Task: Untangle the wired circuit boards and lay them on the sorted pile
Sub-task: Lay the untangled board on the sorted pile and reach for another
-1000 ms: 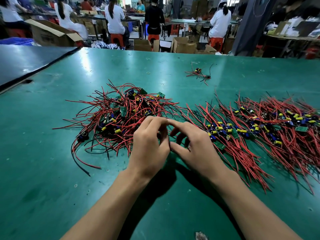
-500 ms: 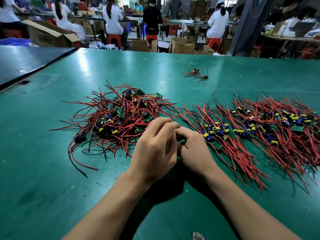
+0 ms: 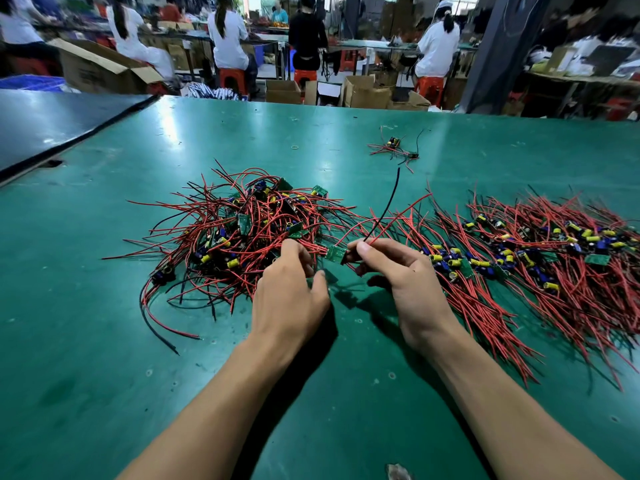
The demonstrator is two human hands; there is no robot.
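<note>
A tangled pile [image 3: 249,230] of small green circuit boards with red and black wires lies at the centre left of the green table [image 3: 104,375]. To the right, the sorted pile [image 3: 540,251] is spread out with its wires fanned toward me. My right hand [image 3: 405,275] pinches one small green board [image 3: 336,253] between thumb and fingers. Its black and red wires [image 3: 388,206] stick up and away from it. My left hand [image 3: 291,289] rests its bent fingers on the tangled pile's near edge, thumb held apart; the fingertips are hidden.
A single board with loose wires [image 3: 393,148] lies alone farther back on the table. A dark table [image 3: 52,123] adjoins at the far left. Beyond the far edge stand cardboard boxes [image 3: 363,91] and several seated people at other benches.
My two hands were pressed together at the gap between the piles. They have drawn apart, and the right hand has come away with one board, its wires lifted out of the tangle.
</note>
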